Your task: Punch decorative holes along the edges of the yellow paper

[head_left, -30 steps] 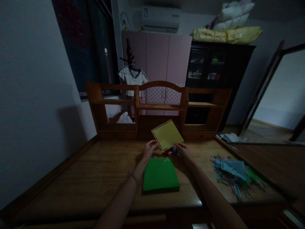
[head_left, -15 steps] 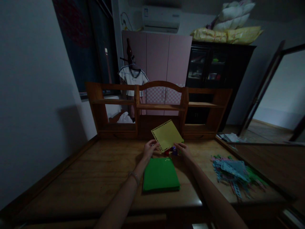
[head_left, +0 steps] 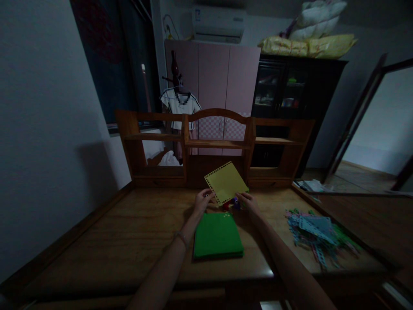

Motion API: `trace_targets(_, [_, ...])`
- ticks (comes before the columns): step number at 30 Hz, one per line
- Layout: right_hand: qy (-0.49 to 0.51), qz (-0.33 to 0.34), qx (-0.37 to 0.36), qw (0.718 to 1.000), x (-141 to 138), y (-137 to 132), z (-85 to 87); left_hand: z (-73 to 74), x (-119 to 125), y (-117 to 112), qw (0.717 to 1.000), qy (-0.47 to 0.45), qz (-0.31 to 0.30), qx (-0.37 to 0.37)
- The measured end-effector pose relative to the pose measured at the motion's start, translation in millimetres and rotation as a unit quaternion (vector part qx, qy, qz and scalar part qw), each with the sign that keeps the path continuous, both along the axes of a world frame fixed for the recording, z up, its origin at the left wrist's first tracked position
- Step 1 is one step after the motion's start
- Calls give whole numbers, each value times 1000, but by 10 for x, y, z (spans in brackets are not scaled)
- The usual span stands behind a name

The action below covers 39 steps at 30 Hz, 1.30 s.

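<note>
A yellow square sheet (head_left: 226, 183) with rows of holes along two edges is held up, tilted, above the table. My left hand (head_left: 203, 201) pinches its lower left edge, and a bracelet circles that wrist. At the sheet's lower right edge my right hand (head_left: 248, 203) grips it between thumb and fingers. A stack of green felt-like squares (head_left: 218, 236) lies flat on the table just below the hands, with small light marks near its top right corner. Partly hidden behind the sheet are small red and purple objects (head_left: 236, 203), too small to name.
A pile of cut blue, green and pink scraps (head_left: 318, 232) lies on the right of the wooden table (head_left: 129, 232). Along the table's back stands a low wooden shelf unit (head_left: 217, 144). White papers (head_left: 312, 186) lie beyond the right edge.
Almost nothing differs. Both hands keep the yellow sheet in the same place, and the view has shifted only very slightly.
</note>
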State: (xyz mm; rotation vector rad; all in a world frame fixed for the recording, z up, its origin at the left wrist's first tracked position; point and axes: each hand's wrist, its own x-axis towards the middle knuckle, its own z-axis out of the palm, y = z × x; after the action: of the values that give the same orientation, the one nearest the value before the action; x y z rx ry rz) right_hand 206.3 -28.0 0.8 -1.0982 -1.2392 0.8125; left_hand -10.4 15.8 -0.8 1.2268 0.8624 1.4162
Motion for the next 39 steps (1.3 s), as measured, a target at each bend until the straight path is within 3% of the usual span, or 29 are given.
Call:
trace_targets(12, [-7,-1,3,1000,-11,-38,24,-15,-7,-2,1000,10,-18,10])
trace_targets(22, [-2,-6,-9,1000,0,-27,6,90,45,-125,996,46,24,70])
trace_targets(39, [12,-4,0,1000,-3,-42,14,56,42,-85,994,37,39,91])
